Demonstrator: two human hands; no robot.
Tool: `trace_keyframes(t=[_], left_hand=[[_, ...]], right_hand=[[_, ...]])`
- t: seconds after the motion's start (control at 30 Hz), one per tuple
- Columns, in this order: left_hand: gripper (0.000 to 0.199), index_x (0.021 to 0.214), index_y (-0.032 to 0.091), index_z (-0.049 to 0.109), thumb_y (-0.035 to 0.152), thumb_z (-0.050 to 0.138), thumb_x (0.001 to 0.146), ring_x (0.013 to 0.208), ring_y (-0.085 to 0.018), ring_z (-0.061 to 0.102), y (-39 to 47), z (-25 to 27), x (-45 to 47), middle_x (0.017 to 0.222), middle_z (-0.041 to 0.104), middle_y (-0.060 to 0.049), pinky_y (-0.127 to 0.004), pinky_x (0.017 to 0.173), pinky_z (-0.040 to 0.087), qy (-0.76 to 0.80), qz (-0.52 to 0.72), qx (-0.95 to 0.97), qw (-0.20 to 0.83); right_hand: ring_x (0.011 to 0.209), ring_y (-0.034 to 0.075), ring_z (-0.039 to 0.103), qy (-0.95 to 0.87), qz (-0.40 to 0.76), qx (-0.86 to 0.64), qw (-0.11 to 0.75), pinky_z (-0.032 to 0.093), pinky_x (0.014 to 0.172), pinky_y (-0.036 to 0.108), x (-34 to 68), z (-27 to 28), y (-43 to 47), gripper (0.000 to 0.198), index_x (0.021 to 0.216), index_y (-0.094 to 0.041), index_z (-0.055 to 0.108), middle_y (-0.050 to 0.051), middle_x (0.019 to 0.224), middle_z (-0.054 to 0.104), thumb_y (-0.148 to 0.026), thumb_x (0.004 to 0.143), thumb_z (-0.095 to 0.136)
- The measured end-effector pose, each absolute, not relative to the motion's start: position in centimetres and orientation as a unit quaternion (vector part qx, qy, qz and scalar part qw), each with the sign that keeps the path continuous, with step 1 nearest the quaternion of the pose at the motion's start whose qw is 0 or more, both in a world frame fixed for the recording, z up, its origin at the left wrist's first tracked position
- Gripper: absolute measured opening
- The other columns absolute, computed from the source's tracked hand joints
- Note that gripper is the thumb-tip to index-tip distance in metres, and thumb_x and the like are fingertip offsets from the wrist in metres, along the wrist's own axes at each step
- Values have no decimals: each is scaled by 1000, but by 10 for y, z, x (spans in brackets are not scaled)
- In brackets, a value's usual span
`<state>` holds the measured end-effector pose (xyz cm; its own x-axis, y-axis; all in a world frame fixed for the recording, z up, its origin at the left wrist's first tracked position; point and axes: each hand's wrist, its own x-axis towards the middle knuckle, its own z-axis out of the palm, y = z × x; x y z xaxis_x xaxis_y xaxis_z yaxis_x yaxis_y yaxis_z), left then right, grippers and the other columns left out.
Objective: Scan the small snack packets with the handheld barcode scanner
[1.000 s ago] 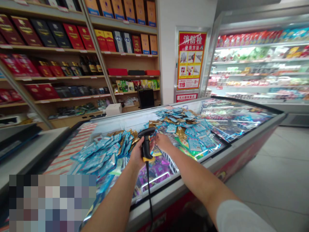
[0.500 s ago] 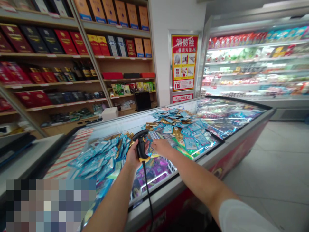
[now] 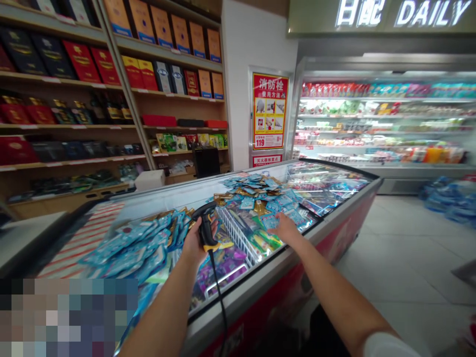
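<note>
My left hand (image 3: 194, 239) is wrapped round the grip of a black and yellow barcode scanner (image 3: 207, 229), whose cord hangs down over the freezer's front edge. Further right, my right hand (image 3: 285, 229) reaches over a pile of blue snack packets (image 3: 253, 187), its fingers apart at a blue packet (image 3: 269, 221) on the near side. Whether the fingertips touch that packet is hard to make out. Left of the scanner lies a second heap of blue packets (image 3: 137, 245). Both heaps rest on the glass-topped chest freezer (image 3: 320, 229).
Under the glass, a white wire basket divider (image 3: 238, 230) stands among colourful packages. Shelves with boxed goods (image 3: 163, 74) line the back left. A lit refrigerated case (image 3: 372, 116) stands at the back right, with blue-wrapped bundles (image 3: 451, 198) on the floor. A blurred patch covers the lower left.
My right hand has moved from beside the scanner rightward to the far pile, and its fingers have opened. The left hand still holds the scanner. The view has turned right and upward.
</note>
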<state>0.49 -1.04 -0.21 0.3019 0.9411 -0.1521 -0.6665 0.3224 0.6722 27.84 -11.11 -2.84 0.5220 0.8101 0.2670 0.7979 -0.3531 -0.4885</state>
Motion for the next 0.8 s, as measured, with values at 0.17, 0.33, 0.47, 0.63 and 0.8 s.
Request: trace_keyframes(t=[0.17,0.33,0.47,0.63,0.8], left_hand=[[27,96,10,64,30,47,89,82,-20,69,-17,4,2,87,72,-12,-28,68,57,277,519,265,764],[28,102,11,63,30,46,89,86,-21,69,-19,5,1,91,72,-11,-30,72,57,266,515,258,773],[29,104,12,62,32,48,88,88,-24,69,-19,2,2,97,71,-12,-37,76,57,244,493,270,790],[27,102,10,63,29,51,87,83,-24,69,-17,0,7,91,71,-14,-36,73,57,273,466,283,793],[30,106,10,62,30,48,88,79,-22,70,-10,0,7,89,72,-13,-34,69,58,294,515,256,764]], right_hand=[[81,18,61,-514,60,-718,466,45,77,30,245,-18,-80,65,125,-19,42,3,92,63,-9,64,62],[82,16,61,-523,79,-646,550,45,78,29,202,8,-39,35,111,-19,55,3,90,65,-18,76,56],[99,18,58,-550,62,-627,547,42,89,31,174,6,-19,24,104,-19,60,5,102,65,-22,82,52],[107,23,56,-584,136,-627,498,42,91,36,168,-26,-10,62,125,-22,47,7,113,61,-21,67,68],[112,22,53,-536,169,-619,550,44,89,34,178,-35,-4,62,128,-21,42,8,117,58,-22,69,63]])
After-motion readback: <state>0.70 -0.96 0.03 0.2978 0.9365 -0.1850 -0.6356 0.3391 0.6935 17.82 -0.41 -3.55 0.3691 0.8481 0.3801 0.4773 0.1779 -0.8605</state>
